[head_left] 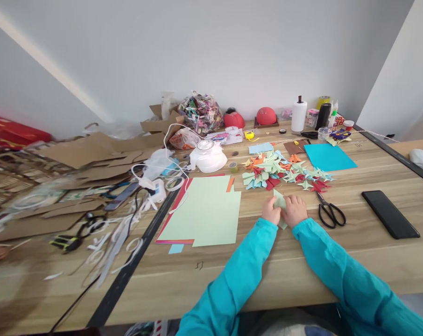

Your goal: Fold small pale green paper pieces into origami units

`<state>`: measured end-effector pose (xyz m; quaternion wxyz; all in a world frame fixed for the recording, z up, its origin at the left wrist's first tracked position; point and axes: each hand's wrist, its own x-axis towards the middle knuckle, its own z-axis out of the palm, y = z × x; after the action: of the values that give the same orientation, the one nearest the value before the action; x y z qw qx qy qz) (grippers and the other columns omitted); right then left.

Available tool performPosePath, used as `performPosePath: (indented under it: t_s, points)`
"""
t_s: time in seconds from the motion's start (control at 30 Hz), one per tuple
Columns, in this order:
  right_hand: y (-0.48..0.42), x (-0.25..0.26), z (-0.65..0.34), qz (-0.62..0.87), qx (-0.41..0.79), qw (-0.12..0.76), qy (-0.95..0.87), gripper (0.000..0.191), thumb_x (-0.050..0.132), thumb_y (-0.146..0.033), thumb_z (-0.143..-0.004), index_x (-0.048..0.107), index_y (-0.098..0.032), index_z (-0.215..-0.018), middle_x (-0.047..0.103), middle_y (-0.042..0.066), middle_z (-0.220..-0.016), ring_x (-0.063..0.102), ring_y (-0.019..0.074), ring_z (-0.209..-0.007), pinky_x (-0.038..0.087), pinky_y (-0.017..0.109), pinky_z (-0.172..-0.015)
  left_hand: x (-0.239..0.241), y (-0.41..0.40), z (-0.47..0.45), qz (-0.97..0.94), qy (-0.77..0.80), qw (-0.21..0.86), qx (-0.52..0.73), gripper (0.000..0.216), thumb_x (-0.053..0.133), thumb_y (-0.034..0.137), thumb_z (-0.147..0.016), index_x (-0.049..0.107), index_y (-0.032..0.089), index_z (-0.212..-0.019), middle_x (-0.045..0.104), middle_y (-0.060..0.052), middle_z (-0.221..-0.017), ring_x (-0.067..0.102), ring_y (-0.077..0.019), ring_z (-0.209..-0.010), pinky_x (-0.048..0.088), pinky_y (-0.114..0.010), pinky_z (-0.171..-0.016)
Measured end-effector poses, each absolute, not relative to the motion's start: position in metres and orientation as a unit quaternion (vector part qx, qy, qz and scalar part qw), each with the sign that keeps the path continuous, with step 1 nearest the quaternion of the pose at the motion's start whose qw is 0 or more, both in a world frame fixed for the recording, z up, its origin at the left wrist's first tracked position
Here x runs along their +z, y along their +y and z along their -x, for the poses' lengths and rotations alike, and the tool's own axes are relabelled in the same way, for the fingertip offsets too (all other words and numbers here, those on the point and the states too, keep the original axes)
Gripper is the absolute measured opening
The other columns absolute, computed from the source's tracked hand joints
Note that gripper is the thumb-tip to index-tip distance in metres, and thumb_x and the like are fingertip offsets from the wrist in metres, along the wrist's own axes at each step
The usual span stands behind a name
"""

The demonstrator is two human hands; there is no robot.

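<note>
My left hand (pixel 271 211) and my right hand (pixel 295 210) rest side by side on the wooden table (pixel 302 261), both in teal sleeves. Between them they pinch a small folded piece of pale green paper (pixel 279 200), pressed against the tabletop. Just beyond my hands lies a heap of folded paper shapes (pixel 285 173) in green, orange, red and blue. Black scissors (pixel 330 212) lie right of my right hand.
A stack of pale green and red sheets (pixel 206 210) lies left of my hands. A black phone (pixel 390 214) and a blue sheet (pixel 328 157) sit on the right. A white teapot (pixel 207 157), cardboard scraps (pixel 92 154), cables, bottles and a paper roll (pixel 299 115) crowd the back and left.
</note>
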<state>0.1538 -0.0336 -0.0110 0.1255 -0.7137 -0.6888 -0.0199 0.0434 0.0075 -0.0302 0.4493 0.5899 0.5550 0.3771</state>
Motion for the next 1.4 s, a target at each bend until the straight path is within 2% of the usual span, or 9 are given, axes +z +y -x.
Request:
performPosePath:
  t_s: [0.1,0.3,0.43,0.57,0.67,0.77,0.9,1.13,1.4]
  points:
    - [-0.034,-0.008,-0.154,0.716,-0.011,0.123,-0.687,0.045,0.046,-0.042,-0.08,0.047,-0.015,-0.116,0.05,0.013,-0.109,0.042,0.0251,-0.097,0.031,0.034,-0.077,-0.026,0.019,-0.046,-0.544,0.57,0.493,0.368,0.05,0.054,0.009,-0.065,0.054,0.015,-0.114,0.061,-0.01,-0.109,0.059,-0.0223,-0.096,0.05,-0.033,-0.081]
    - [-0.032,-0.012,-0.155,0.715,0.016,0.163,-0.68,0.042,0.043,-0.039,-0.083,0.049,-0.014,-0.116,0.054,0.014,-0.105,0.046,0.0248,-0.097,0.032,0.035,-0.081,-0.022,0.023,-0.04,-0.498,0.562,0.55,0.366,0.038,0.057,0.008,-0.062,0.061,0.013,-0.1,0.065,-0.011,-0.097,0.062,-0.0198,-0.084,0.052,-0.028,-0.065]
    - [-0.025,-0.018,-0.161,0.676,0.103,0.308,-0.661,0.044,0.047,-0.036,-0.08,0.048,-0.011,-0.115,0.056,0.015,-0.107,0.05,0.023,-0.097,0.037,0.035,-0.083,-0.021,0.013,-0.033,-0.506,0.518,0.589,0.358,0.014,0.06,0.017,-0.062,0.066,0.014,-0.074,0.067,-0.005,-0.069,0.062,-0.0172,-0.065,0.05,-0.029,-0.059]
    - [-0.019,-0.013,-0.172,0.638,0.294,0.481,-0.524,0.06,0.056,-0.046,-0.071,0.045,-0.01,-0.118,0.059,0.014,-0.103,0.058,0.0181,-0.078,0.046,0.032,-0.069,-0.021,0.004,-0.026,-0.504,0.476,0.628,0.353,0.013,0.06,0.024,-0.063,0.065,0.015,-0.071,0.065,-0.002,-0.064,0.059,-0.0147,-0.059,0.048,-0.028,-0.058]
    - [-0.019,-0.008,-0.177,0.566,0.473,0.458,-0.496,0.049,0.061,-0.05,-0.063,0.061,-0.011,-0.091,0.065,0.008,-0.079,0.06,0.018,-0.066,0.047,0.031,-0.059,-0.021,-0.003,-0.023,-0.513,0.434,0.668,0.32,0.018,0.061,0.031,-0.063,0.065,0.015,-0.07,0.062,-0.001,-0.059,0.056,-0.0134,-0.055,0.044,-0.026,-0.054]
    - [-0.024,-0.005,-0.176,0.532,0.535,0.448,-0.479,0.043,0.072,-0.046,-0.05,0.064,-0.011,-0.073,0.065,0.004,-0.066,0.059,0.0171,-0.058,0.047,0.029,-0.054,-0.017,-0.011,-0.023,-0.553,0.404,0.649,0.333,0.024,0.059,0.036,-0.065,0.06,0.014,-0.059,0.055,0.001,-0.053,0.049,-0.0103,-0.051,0.038,-0.023,-0.05]
    - [-0.029,0.0,-0.174,0.502,0.578,0.463,-0.447,0.04,0.076,-0.038,-0.046,0.066,-0.013,-0.075,0.065,0.002,-0.061,0.06,0.017,-0.057,0.047,0.028,-0.053,-0.009,-0.018,-0.024,-0.564,0.402,0.637,0.339,0.023,0.057,0.035,-0.065,0.058,0.014,-0.058,0.049,0.003,-0.049,0.044,-0.0086,-0.047,0.034,-0.022,-0.047]
    - [-0.031,0.011,-0.172,0.506,0.606,0.493,-0.366,0.026,0.079,-0.028,-0.041,0.063,-0.015,-0.057,0.062,-0.001,-0.049,0.055,0.0137,-0.043,0.042,0.025,-0.043,-0.008,-0.02,-0.024,-0.546,0.404,0.656,0.329,0.02,0.055,0.029,-0.06,0.053,0.014,-0.048,0.046,0.002,-0.044,0.041,-0.0087,-0.042,0.03,-0.022,-0.042]
    - [-0.026,0.006,-0.18,0.492,0.6,0.577,-0.256,0.021,0.076,-0.021,-0.047,0.061,-0.015,-0.059,0.061,-0.001,-0.047,0.055,0.0141,-0.04,0.043,0.026,-0.042,-0.009,-0.015,-0.018,-0.571,0.352,0.649,0.359,0.02,0.056,0.025,-0.057,0.05,0.014,-0.041,0.043,0.003,-0.042,0.037,-0.0067,-0.043,0.025,-0.022,-0.042]
